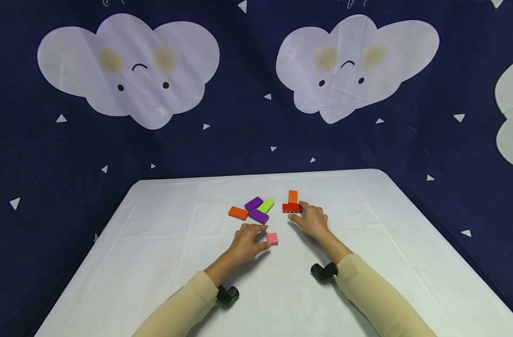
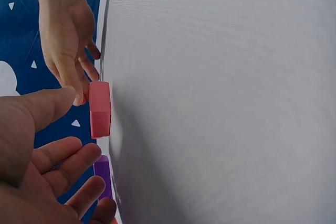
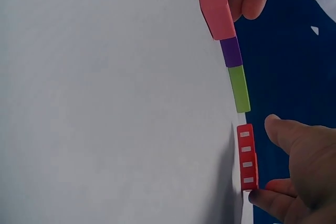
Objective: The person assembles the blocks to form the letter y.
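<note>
Red plastic-looking block (image 1: pixel 291 208), marked with 4 pale squares on its side face, lay in the gap of the right hand (image 1: pixel 312 221) on the desk (image 1: pixel 134 262). Its long axis ran from the thumb side toward the index finger. Index fingertip sat at the block's far end from the thumb; contact there could not be confirmed. Thumb tip stood off, raised and slightly on the wearer's side. Right fingers: released, parted, grasping nothing.

Pink block (image 1: pixel 272 239) lay just off the left hand (image 1: pixel 248 242), to the right of its thumb and index tips and roughly level with the space between them. Left fingers: also released, spread around the near side without a grip; whether the thumb brushed the block was unclear. Top face looked nearly square, so no long axis was noted. Left hand was the nearer of the 2.

Orange block (image 1: pixel 292 196) lay just beyond the red block from the right fingers. Past the left fingertips: 2 purple blocks (image 1: pixel 258 216) and a lime block (image 1: pixel 266 206), clustered.

Judgement: closing the right fingers as placed would likely pinch the red block end to end; the left fingers would need to reach slightly rightward first.
</note>
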Motion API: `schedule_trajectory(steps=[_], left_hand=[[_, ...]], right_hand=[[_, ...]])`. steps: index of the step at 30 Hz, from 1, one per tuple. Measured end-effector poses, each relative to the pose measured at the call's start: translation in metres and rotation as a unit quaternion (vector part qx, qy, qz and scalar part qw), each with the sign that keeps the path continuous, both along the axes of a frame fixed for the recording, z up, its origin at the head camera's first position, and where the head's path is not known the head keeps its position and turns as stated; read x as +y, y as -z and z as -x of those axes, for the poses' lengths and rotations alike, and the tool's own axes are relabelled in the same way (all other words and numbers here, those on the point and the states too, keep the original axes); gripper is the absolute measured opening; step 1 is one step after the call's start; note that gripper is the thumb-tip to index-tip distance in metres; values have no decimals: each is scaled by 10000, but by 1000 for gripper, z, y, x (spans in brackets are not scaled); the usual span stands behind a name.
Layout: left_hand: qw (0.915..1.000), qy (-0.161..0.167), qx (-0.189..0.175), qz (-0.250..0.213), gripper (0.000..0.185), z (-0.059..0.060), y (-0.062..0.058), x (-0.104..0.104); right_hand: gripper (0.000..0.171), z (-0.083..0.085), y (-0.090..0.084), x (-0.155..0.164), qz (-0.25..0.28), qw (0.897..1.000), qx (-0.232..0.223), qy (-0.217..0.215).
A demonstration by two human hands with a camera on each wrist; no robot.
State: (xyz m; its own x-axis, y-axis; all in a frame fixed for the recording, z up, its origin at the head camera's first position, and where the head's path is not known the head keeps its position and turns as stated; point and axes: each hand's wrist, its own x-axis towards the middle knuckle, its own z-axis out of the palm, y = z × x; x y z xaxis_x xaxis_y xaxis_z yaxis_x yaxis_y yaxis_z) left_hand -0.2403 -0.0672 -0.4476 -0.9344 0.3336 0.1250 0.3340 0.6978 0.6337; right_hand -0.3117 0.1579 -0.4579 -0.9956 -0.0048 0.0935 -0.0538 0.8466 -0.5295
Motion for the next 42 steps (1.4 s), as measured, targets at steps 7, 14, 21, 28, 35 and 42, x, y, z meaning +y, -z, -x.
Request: schedule_trajectory(steps=[7, 14, 21, 28, 35, 42], left_hand=[[9994, -116, -97, -303, 44, 2, 2, 3], [9983, -157, -212, -525, 42, 4, 6, 6], [9984, -196, -87, -526, 39, 5, 10, 7], [9985, -203, -33, -511, 37, 5, 10, 8], [9983, -213, 30, -550, 36, 4, 8, 8], [9980, -234, 6, -589, 36, 5, 11, 9]], right_hand=[[73, 6, 3, -7, 83, 9995, 160, 249], [75, 11, 6, -16, 169, 9983, 197, 513], [78, 15, 7, -25, 145, 9971, 234, 715], [78, 18, 9, -30, 92, 9959, 342, 835], [76, 20, 10, -30, 79, 9956, 391, 853], [69, 19, 10, -29, 69, 9958, 383, 833]])
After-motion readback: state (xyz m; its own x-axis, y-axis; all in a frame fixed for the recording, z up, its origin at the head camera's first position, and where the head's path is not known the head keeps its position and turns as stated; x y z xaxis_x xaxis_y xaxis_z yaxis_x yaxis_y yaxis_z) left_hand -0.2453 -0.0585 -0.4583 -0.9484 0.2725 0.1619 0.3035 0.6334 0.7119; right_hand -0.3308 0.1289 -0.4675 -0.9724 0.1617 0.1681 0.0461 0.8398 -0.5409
